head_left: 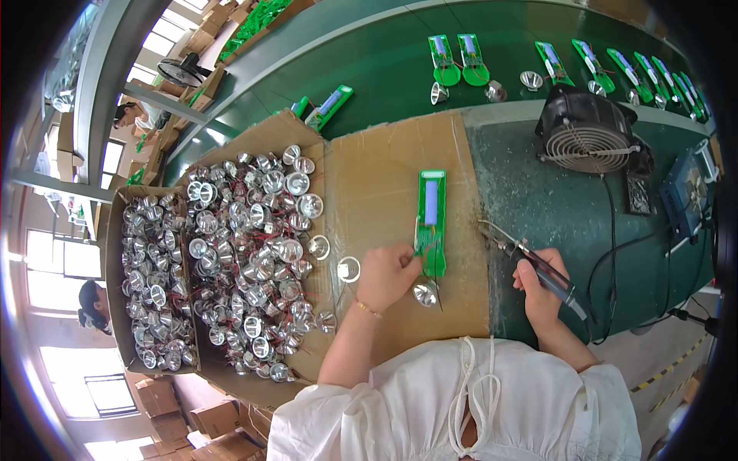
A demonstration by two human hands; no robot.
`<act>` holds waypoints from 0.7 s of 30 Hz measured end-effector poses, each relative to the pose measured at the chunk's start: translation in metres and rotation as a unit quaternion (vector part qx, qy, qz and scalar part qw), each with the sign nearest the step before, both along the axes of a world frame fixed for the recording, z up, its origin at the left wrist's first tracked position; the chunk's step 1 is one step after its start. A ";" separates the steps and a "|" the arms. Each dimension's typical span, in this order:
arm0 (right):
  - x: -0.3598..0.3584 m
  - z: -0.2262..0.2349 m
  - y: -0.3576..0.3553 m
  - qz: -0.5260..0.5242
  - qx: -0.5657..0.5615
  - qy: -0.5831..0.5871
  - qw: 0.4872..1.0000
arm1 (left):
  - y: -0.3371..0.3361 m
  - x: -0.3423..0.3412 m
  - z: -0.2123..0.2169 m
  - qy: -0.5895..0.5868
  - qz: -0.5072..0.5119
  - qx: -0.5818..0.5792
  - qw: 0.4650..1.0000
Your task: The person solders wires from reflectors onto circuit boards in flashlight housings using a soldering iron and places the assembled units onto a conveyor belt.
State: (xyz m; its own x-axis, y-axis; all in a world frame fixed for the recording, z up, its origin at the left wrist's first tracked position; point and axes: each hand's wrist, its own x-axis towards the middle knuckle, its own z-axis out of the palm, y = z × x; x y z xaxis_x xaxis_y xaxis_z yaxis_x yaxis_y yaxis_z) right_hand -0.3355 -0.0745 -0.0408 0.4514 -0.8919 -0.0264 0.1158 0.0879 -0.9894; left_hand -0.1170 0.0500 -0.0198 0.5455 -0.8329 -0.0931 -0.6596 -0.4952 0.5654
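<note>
In front of me a green plastic housing (433, 261) lies on the cardboard sheet, with a purple-blue cylindrical battery (430, 201) and a small circuit board with wires inside. My left hand (390, 273) is closed in a pinch at the housing's lower left edge; what its fingertips hold is hidden. Just below the housing sits a silver reflector cup (424, 293). My right hand (542, 286) grips a black-handled soldering iron (555, 280), its metal tip pointing up and left, to the right of the housing and apart from it.
Cardboard boxes at left hold many reflector cups (254, 230); a loose white ring (349, 269) lies nearby. A black fan (588, 134) and a blue soldering station (686, 184) stand right, with cables (613, 253) on the bench. More green housings (446, 61) lie on the far green belt.
</note>
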 end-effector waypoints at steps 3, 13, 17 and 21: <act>0.001 -0.001 -0.005 -0.005 0.040 0.017 0.999 | -0.054 0.034 0.017 0.015 0.040 -0.028 0.999; 0.002 -0.003 -0.004 0.013 0.070 0.025 0.997 | -0.177 0.227 -0.012 -0.368 0.191 0.048 0.909; 0.004 0.000 -0.004 0.018 0.085 0.009 0.996 | -0.162 0.247 0.002 -0.315 0.147 0.269 0.898; 0.004 0.002 -0.004 0.019 0.090 0.017 0.996 | -0.152 0.209 0.038 -0.409 0.073 0.156 0.896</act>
State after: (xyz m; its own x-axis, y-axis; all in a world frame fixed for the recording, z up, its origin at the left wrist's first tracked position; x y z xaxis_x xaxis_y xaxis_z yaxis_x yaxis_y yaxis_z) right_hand -0.3315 -0.0780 -0.0392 0.4808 -0.8537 -0.2001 0.0752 0.2676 -0.9606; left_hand 0.0923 -0.1015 0.0179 0.6386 -0.7501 0.1718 -0.7057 -0.6599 -0.2579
